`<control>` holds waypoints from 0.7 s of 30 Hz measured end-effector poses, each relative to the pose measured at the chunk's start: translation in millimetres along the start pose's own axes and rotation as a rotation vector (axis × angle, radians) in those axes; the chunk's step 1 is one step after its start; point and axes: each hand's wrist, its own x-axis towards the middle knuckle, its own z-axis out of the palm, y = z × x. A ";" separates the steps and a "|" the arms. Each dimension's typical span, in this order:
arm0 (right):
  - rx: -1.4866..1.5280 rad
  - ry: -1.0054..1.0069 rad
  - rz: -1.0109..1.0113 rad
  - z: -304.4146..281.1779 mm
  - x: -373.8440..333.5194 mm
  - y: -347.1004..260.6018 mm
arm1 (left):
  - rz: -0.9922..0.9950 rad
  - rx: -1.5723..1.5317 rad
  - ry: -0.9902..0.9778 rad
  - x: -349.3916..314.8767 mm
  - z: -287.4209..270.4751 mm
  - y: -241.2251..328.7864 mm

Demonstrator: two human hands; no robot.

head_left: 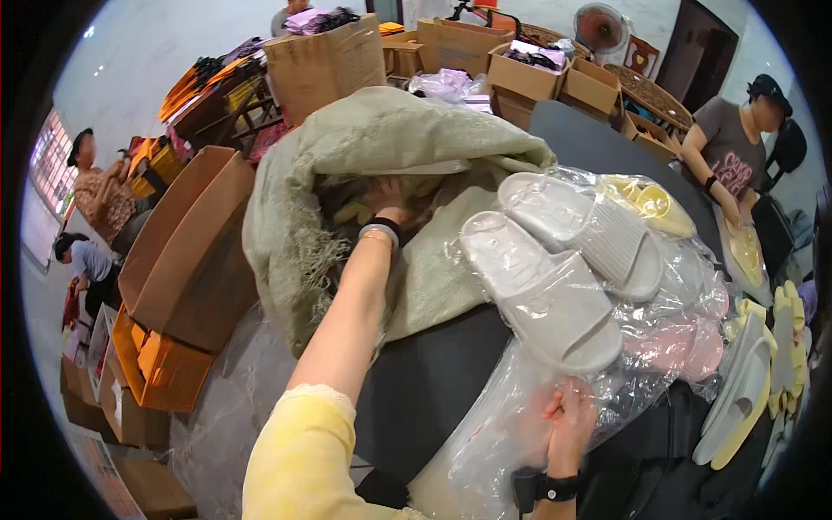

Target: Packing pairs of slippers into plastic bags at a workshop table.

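Observation:
My left hand (pixel 392 198) reaches into the mouth of a large pale-green woven sack (pixel 451 286). Its fingers look spread over dim, plastic-wrapped contents that I cannot make out well. Low in the view, my right hand (pixel 569 422) has curled fingers beside clear plastic bags (pixel 485 433); whatever is in them is hidden. Just beyond that hand, a pair of grey slippers (pixel 542 295) lies in clear plastic. Pink slippers (pixel 672 347) and yellow slippers (pixel 650 204), bagged too, are to the right of the pair.
Loose grey and yellow slippers (pixel 737 390) stand along the dark table's (pixel 425 390) right side. There a co-worker (pixel 728 147) handles a bagged yellow slipper. Tall cardboard boxes (pixel 186 247) and an orange bin (pixel 160 364) are at the left. More cartons (pixel 524 74) line the back, and other people sit or bend far left.

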 end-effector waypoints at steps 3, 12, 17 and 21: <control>-0.003 0.069 0.009 -6.2 3.8 -1.7 | -0.095 -0.426 -0.135 14.6 4.2 36.1; 0.015 0.056 0.029 -0.8 2.2 2.5 | -0.027 -0.137 -0.044 34.7 46.9 13.6; 0.025 -0.015 -0.007 0.8 1.7 2.2 | 0.272 0.098 0.237 -11.9 -8.4 -19.7; 0.031 -0.089 -0.047 -7.5 5.6 4.1 | 0.532 0.195 0.470 -64.7 -59.0 -7.5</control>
